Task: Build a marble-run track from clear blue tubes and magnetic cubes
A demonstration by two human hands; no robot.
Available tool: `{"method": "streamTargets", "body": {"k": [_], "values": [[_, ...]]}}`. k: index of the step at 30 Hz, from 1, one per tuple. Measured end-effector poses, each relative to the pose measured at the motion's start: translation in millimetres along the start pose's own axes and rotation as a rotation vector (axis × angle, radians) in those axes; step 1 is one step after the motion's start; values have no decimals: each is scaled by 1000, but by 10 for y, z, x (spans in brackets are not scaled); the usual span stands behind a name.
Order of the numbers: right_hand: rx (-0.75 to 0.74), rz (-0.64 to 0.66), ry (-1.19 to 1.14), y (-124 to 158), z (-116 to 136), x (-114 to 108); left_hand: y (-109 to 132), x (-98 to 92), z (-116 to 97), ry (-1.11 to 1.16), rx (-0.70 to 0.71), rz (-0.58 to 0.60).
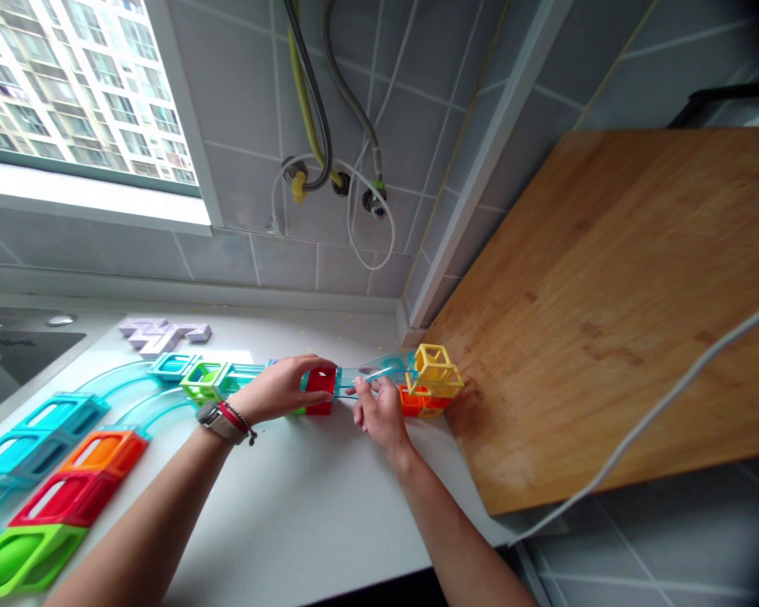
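Note:
My left hand [284,389], a watch and a red bracelet on its wrist, has its thumb and fingers around a red open-frame cube [320,386] of a toy track. Just to the right, my right hand [380,415] pinches a clear blue track piece [389,366] between thumb and bent fingers. That piece spans between the red cube and a stack of yellow frame cubes [433,364], with orange-red cubes [417,403] low beside it. A green frame cube [205,382] stands left of my left hand. My fingers partly hide the joint between red cube and track.
Rows of blue cubes [44,426] and orange, red and green cubes [69,489] join curved clear tracks at left. Lilac blocks [163,333] lie near the wall. A wooden board [620,320] leans at right, a white cable [670,384] crossing it. A sink [29,346] is far left.

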State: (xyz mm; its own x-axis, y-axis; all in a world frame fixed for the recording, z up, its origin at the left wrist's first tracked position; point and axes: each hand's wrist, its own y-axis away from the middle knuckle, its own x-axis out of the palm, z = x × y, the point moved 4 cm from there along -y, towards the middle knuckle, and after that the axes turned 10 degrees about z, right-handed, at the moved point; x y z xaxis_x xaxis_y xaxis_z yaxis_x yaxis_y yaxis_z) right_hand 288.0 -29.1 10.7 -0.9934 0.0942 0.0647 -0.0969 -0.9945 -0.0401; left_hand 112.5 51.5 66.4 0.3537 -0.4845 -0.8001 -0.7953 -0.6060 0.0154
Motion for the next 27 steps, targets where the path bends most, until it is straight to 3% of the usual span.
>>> {"method": "streamTargets", "body": {"k": [15,27], "values": [[0,-32,-60,-24,-54,-15,-28,19,47,0,-6,3],[36,-18,53,-36,-83,-43,-19,20,2,-31,-26,22]]}}
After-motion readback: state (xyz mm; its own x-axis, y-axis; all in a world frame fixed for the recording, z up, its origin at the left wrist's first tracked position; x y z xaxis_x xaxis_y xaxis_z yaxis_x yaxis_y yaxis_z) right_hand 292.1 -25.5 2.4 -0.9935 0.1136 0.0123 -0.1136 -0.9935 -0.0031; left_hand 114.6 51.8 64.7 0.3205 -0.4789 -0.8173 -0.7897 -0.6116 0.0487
